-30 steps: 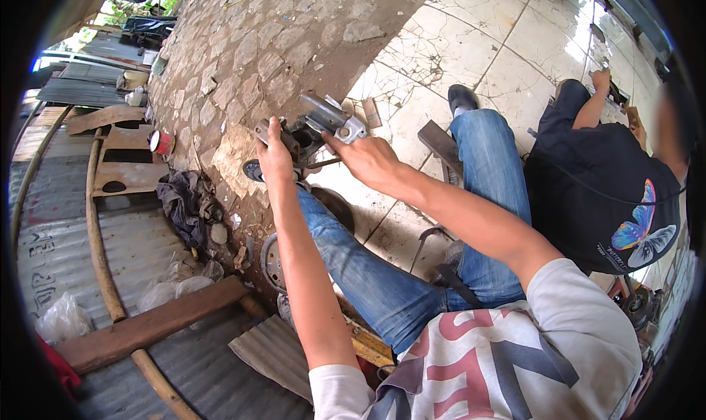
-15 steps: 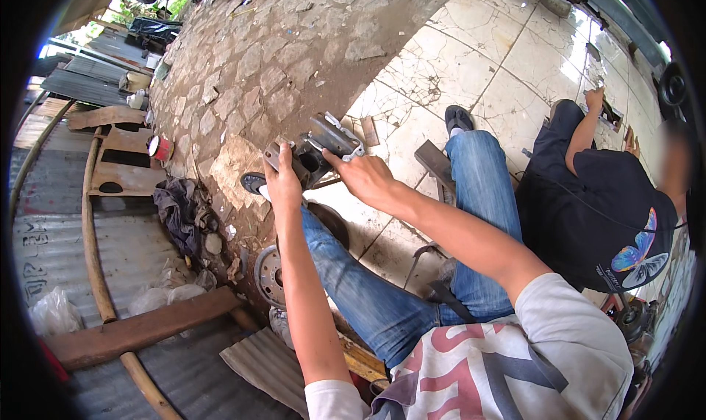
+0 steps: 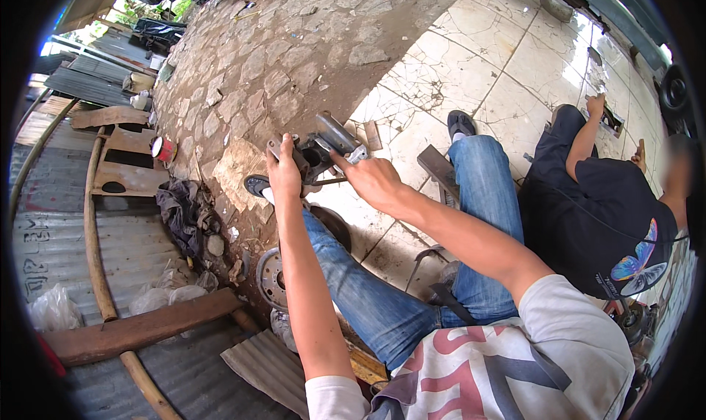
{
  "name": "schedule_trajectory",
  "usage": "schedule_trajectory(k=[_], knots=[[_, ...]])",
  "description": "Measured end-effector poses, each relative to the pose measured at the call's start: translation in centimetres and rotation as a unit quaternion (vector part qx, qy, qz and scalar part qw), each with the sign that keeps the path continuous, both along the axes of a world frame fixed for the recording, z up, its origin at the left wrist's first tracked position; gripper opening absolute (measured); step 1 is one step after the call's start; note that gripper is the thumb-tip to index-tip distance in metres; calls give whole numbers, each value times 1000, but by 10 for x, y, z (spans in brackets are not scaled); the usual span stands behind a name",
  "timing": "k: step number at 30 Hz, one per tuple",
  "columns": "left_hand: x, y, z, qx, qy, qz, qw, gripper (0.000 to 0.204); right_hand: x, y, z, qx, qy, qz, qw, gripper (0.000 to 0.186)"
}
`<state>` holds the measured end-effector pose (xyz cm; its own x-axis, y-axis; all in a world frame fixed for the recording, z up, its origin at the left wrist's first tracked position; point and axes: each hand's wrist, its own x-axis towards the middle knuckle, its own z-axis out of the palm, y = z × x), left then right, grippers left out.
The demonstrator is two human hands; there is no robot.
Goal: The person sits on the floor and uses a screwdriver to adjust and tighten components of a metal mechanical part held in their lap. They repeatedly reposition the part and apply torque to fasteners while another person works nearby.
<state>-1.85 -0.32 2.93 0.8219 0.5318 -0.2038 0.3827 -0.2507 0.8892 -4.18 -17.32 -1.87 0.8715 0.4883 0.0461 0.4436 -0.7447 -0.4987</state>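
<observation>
Left hand (image 3: pixel 284 173) grips a dark metal bracket (image 3: pixel 301 164), right hand (image 3: pixel 371 184) grasps a grey cylindrical part (image 3: pixel 336 131) against or just beside it (joint unclear), both raised near the tiled floor's (image 3: pixel 515 107) edge; uneven or loosened grip could drop either.

A flat brown piece (image 3: pixel 373 135) lies on cracked floor tiles (image 3: pixel 507 104).

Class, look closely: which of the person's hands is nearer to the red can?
Left. The left hand, on a metal part, is to the right of the red can, not touching it. The right hand is farther right, beyond the left one.
</observation>
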Motion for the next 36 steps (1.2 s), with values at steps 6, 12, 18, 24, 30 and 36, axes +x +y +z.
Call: schedule_trajectory(k=[6,12,18,24,30,36], knots=[[10,11,9,41,20,-13,999,81,-6,-10,21,2,15,31,999,57],[-5,1,6,63,2,-35,997,78,4,-14,20,62,62,16,996,53],[-18,-13,4,53,-9,-22,998,68,6,-6,13,124,92,-22,988,42],[-19,-12,-2,57,-29,-23,998,67,7,-5,7,226,102,-47,968,33],[-23,-13,2,55,-42,-27,997,68,12,-2,-2,263,68,-52,961,17],[-26,-14,-2,62,-43,-37,996,72,9,3,-1,240,38,-46,969,18]])
